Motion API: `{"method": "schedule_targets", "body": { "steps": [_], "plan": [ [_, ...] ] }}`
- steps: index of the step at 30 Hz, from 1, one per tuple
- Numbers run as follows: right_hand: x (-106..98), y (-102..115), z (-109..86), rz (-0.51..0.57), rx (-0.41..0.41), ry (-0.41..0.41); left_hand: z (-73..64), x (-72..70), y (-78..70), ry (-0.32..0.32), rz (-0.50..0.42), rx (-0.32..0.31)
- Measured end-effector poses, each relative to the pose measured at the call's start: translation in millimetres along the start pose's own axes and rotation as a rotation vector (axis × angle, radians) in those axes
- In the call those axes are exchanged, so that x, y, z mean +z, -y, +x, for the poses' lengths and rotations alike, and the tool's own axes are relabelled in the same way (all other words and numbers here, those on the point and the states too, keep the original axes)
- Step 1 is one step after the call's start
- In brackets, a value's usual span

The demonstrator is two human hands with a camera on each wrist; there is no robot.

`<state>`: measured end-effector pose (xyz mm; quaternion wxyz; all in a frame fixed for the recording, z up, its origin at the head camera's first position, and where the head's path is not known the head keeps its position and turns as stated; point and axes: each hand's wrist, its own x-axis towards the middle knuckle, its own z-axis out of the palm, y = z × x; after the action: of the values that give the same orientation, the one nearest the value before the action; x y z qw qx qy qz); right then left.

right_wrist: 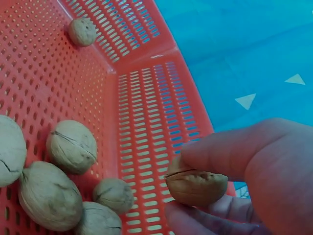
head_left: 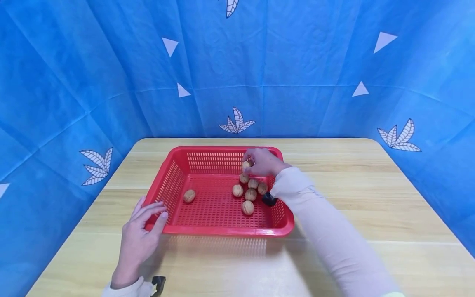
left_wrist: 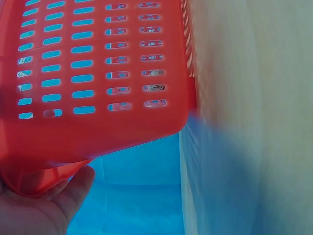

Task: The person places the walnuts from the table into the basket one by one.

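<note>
A red plastic basket with slotted walls stands on the table. My left hand rests on its near-left corner, fingers extended over the rim. In the left wrist view, the thumb lies beside the rim. Over the basket's far-right part, my right hand pinches a walnut between thumb and fingers. Below that hand, several walnuts cluster on the right side of the basket floor. A lone walnut lies near the left wall.
The basket sits on a light wooden table. A blue patterned cloth hangs behind the table and along its sides. Black pieces of wrist gear show at the right wrist and left wrist.
</note>
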<state>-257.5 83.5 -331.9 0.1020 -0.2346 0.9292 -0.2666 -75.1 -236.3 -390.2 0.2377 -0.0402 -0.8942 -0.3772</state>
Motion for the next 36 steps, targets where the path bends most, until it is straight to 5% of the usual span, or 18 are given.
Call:
{"method": "schedule_targets", "body": {
  "steps": [10, 18, 28, 36],
  "plan": [
    [10.6, 6.9, 13.2, 0.026, 0.045, 0.07, 0.9, 0.1, 0.1, -0.001, 0.006, -0.003],
    [27.1, 11.1, 22.8, 0.001, -0.021, 0.092, 0.6, -1.0, -1.0, 0.002, 0.013, -0.013],
    [33.8, 13.1, 24.0, -0.009, -0.008, 0.094, 0.4, -1.7, -2.7, 0.002, 0.01, -0.01],
    [30.4, 14.5, 17.7, 0.166, 0.107, 0.128, 0.1, 0.5, -0.7, -0.005, 0.009, 0.001]
  ]
}}
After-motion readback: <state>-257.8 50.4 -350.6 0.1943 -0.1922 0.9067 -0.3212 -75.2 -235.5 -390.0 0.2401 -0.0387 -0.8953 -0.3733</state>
